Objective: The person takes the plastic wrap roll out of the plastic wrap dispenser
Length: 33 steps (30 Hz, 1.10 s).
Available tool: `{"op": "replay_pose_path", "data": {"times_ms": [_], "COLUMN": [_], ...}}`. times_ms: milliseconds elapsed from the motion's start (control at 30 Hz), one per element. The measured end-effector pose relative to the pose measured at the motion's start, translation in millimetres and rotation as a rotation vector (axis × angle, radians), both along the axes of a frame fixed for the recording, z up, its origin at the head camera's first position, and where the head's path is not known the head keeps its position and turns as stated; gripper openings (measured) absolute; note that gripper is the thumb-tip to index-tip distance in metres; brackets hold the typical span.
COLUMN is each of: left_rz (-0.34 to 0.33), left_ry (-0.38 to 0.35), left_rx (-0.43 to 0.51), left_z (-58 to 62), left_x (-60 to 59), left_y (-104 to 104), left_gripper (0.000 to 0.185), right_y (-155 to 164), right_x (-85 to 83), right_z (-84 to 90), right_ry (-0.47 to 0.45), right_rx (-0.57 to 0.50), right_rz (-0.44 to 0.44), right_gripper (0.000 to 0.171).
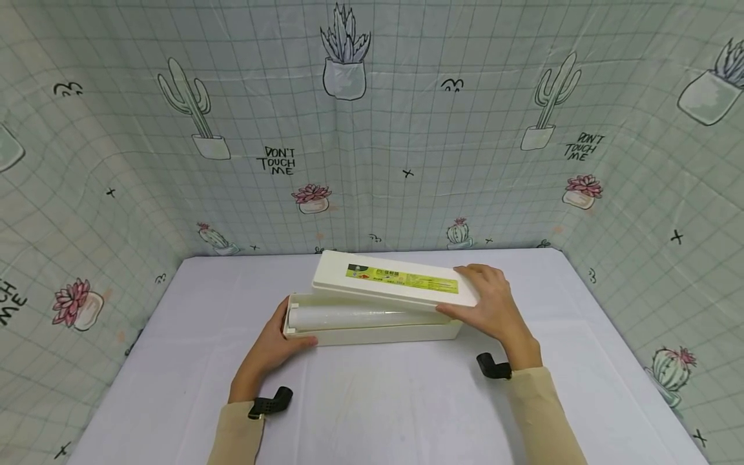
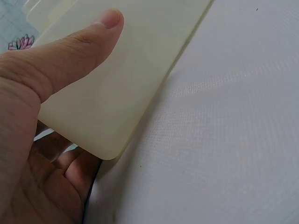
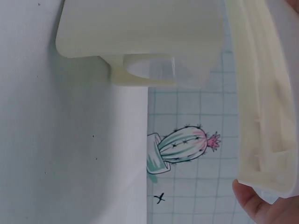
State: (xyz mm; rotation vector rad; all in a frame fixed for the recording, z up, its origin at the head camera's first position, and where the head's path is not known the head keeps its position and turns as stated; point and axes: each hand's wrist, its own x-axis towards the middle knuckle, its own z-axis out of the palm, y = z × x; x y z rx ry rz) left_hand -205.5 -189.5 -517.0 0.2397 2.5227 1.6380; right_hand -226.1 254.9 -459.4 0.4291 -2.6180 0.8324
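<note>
A long cream box (image 1: 378, 336) of cling film stands on the table, with a white roll (image 1: 349, 316) lying inside. Its white lid (image 1: 332, 272), which bears a yellow-green label (image 1: 401, 278), is raised and skewed above it. My left hand (image 1: 276, 342) grips the box's left end, thumb on the front wall (image 2: 131, 70). By its right end, the lid is held in my right hand (image 1: 491, 307). The right wrist view shows the lid's hollow underside (image 3: 268, 116) apart from the box end (image 3: 135, 28). Most of the right fingers are hidden there.
A white cloth covers the table (image 1: 395, 407). Grid-patterned curtains (image 1: 378, 129) with cactus drawings hang behind it and at both sides. Each wrist wears a black camera mount, one on the left (image 1: 272, 403) and one on the right (image 1: 493, 367).
</note>
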Motion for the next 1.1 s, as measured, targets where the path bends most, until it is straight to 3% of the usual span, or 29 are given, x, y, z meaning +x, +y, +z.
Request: {"op": "replay_pose_path", "data": {"times_ms": [1100], "left_rz": [0.018], "left_ry": [-0.018], "left_rx": [-0.021], "left_z": [-0.3], "left_x": [0.9], "left_y": [1], "left_gripper": [0.11], "right_y": [33], "right_x": [-2.6], "right_z": [3.8], "right_ry": [0.073], "right_rx": [-0.037], "right_rz": [-0.086], "right_gripper": [0.077]}}
